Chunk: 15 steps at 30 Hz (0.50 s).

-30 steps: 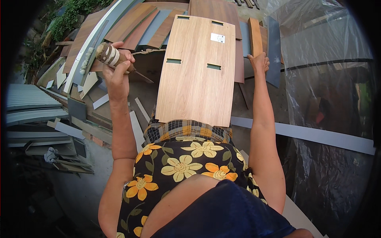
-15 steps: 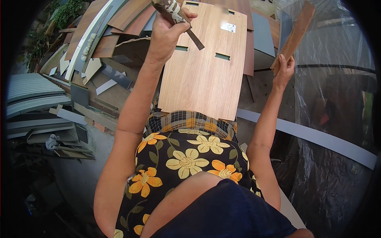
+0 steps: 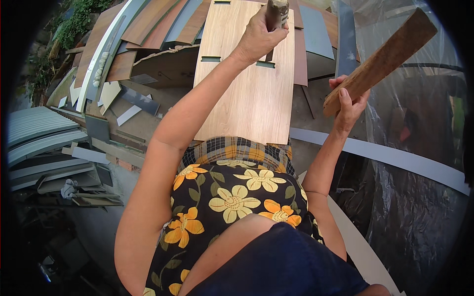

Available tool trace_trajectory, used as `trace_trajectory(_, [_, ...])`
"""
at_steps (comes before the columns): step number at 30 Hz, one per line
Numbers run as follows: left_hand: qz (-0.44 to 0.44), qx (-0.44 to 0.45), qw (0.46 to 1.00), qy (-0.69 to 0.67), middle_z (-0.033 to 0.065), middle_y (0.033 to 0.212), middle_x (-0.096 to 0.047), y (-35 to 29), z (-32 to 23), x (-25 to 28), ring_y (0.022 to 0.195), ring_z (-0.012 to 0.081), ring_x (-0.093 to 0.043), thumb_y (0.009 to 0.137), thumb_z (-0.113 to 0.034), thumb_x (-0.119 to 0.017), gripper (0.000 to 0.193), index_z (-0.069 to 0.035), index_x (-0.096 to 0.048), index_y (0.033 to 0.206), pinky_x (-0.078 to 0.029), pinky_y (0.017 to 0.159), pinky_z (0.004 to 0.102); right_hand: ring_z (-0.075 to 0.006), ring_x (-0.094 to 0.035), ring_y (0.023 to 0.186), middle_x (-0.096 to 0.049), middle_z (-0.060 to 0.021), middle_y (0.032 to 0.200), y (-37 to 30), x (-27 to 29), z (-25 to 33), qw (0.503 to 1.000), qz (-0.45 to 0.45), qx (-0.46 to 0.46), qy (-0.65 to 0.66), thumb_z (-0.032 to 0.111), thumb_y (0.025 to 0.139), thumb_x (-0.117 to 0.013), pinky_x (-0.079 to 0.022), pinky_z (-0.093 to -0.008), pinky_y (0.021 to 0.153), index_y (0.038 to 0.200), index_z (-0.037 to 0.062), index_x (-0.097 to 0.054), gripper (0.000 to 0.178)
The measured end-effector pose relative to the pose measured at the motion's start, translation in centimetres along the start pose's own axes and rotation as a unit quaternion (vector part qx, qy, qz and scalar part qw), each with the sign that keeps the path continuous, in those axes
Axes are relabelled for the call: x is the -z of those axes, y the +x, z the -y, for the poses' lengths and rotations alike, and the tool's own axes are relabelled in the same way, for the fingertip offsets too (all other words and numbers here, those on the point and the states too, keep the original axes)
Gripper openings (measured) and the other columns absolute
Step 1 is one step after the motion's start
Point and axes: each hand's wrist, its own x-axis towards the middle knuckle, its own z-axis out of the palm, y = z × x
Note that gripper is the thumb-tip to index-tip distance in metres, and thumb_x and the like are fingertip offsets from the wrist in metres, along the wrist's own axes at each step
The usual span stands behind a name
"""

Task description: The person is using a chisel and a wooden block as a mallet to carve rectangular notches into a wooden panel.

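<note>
My left hand point(image 3: 259, 39) is wrapped around a chisel point(image 3: 277, 15) with a worn, pale-spotted handle. Its dark blade points down, and the tip is at the right near slot point(image 3: 265, 64) of a light wood-grain board point(image 3: 242, 103); whether it touches the edge I cannot tell. The board extends away from my lap and has several dark-lined slots, one to the left point(image 3: 211, 59). Off the board's right side, my right hand point(image 3: 350, 106) grips a thick brown wooden stick point(image 3: 385, 59) by its lower end, the stick slanting up and to the right.
Brown and grey panels point(image 3: 158, 24) are stacked beyond and left of the board. Offcuts point(image 3: 129, 115) lie on the ground at left, near corrugated sheets point(image 3: 47, 126). Clear plastic sheeting point(image 3: 405, 212) hangs at right, crossed by a long grey strip point(image 3: 385, 153).
My left hand has moved right, bringing the chisel from the board's upper left to the right near slot. The stick in my right hand has tilted further right. The board appears shifted slightly left.
</note>
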Motion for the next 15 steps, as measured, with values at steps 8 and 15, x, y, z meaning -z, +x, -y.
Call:
trace_trajectory(8, [0.040,0.002,0.999,0.015,0.0005,0.089,-0.063,0.0,0.7,-0.5,0.089,0.0114,-0.061,0.083,-0.011,-0.061,0.019,-0.006,-0.059,0.101,-0.049,0.087,0.0307,-0.0179,-0.066,0.080,-0.066,-0.0146,0.101,-0.7,0.4,1.6,0.998,-0.007,0.007,-0.061,0.020,0.073,-0.071,-0.054,-0.0312,0.073,0.119,0.0034,-0.048,0.055])
trace_trajectory(15, [0.041,0.004,0.998,0.052,0.0019,0.089,-0.064,-0.2,0.9,-1.2,0.088,0.0135,-0.063,0.082,-0.012,-0.060,0.021,-0.006,-0.059,0.101,-0.051,0.090,0.0327,-0.0164,-0.065,0.079,-0.066,-0.0131,0.100,-1.3,0.3,2.2,0.996,0.019,0.009,-0.087,0.022,0.071,-0.072,-0.053,-0.0313,0.074,0.117,0.0040,-0.049,0.054])
